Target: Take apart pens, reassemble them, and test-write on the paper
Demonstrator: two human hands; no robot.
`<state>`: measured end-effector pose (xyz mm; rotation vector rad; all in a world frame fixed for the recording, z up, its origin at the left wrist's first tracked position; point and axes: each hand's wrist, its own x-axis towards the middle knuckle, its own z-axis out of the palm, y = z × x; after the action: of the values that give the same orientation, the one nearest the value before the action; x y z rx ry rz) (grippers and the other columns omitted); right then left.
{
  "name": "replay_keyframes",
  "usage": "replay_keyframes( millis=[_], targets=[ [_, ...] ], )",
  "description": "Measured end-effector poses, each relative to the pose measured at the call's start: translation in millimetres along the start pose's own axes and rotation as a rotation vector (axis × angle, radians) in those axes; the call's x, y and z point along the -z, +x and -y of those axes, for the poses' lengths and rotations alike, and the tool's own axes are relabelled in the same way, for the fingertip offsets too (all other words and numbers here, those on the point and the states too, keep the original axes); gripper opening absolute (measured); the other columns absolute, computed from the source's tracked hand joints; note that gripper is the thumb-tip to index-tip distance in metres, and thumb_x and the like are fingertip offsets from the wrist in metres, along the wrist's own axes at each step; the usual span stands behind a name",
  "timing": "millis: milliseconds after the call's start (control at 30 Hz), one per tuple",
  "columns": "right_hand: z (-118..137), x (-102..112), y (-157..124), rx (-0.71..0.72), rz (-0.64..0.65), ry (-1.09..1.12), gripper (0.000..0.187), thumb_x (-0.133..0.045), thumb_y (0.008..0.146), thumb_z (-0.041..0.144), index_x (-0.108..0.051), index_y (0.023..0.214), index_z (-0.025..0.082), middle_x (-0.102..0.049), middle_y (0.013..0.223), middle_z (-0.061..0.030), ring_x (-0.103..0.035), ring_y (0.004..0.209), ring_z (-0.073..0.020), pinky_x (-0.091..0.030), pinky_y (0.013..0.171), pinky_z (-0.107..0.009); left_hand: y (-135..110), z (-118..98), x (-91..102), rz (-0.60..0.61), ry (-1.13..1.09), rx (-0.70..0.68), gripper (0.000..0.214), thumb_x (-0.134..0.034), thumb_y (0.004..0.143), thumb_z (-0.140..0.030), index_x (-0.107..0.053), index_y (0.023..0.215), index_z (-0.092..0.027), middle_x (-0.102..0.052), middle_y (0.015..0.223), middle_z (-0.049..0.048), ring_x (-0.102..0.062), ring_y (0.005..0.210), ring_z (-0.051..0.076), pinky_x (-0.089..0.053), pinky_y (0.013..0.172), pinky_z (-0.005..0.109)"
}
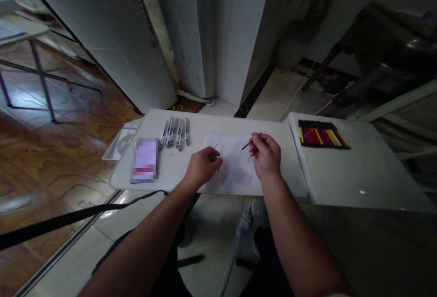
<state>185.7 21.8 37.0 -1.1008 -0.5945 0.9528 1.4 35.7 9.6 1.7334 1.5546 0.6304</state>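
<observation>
My right hand (266, 156) is closed around a slim dark pen (247, 145), held slanted above the sheet of white paper (235, 183). Over the left part of that sheet, my left hand (204, 166) has its fingers curled together. A small dark tip shows beneath those fingers, but what they hold is mostly hidden. Faint pencil-like scribbles mark the paper. Several clear pens (175, 132) with dark ends lie side by side to the left, beyond my left hand.
A phone-sized item (146, 160), blurred out, lies on the left of the white table (198, 126). On the adjoining white surface (355, 174) at right rests a set of colored pens (322, 135) with black caps. A black strap (85, 212) crosses at lower left. A cabinet stands behind.
</observation>
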Motion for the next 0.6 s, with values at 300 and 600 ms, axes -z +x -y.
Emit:
replay_keyframes(
  millis=[300,600],
  targets=[
    [-15.3,-2.2,-4.2,-0.067,0.07,-0.106,0.026,-0.075,0.067,0.038,-0.066,0.078,0.017,-0.06,0.065,0.0011,-0.048,0.051,-0.0077,-0.037,0.04,-0.02,1.4,5.1,-7.6,-0.028,0.226,0.041,0.021,-0.064,0.073,-0.026,-0.069,0.091,-0.019,-0.072,0.076,0.0039,-0.066,0.07,0.018,-0.045,0.064,0.027],
    [-18.8,-2.0,-5.1,-0.069,0.087,-0.136,0.026,-0.075,0.068,0.041,-0.064,0.075,0.018,-0.059,0.062,0.0021,-0.047,0.049,-0.0076,-0.036,0.041,-0.021,2.2,7.3,-11.8,-0.008,0.258,0.049,0.021,-0.065,0.076,-0.031,-0.065,0.093,-0.019,-0.072,0.077,0.0052,-0.066,0.07,0.019,-0.044,0.064,0.027]
  ],
)
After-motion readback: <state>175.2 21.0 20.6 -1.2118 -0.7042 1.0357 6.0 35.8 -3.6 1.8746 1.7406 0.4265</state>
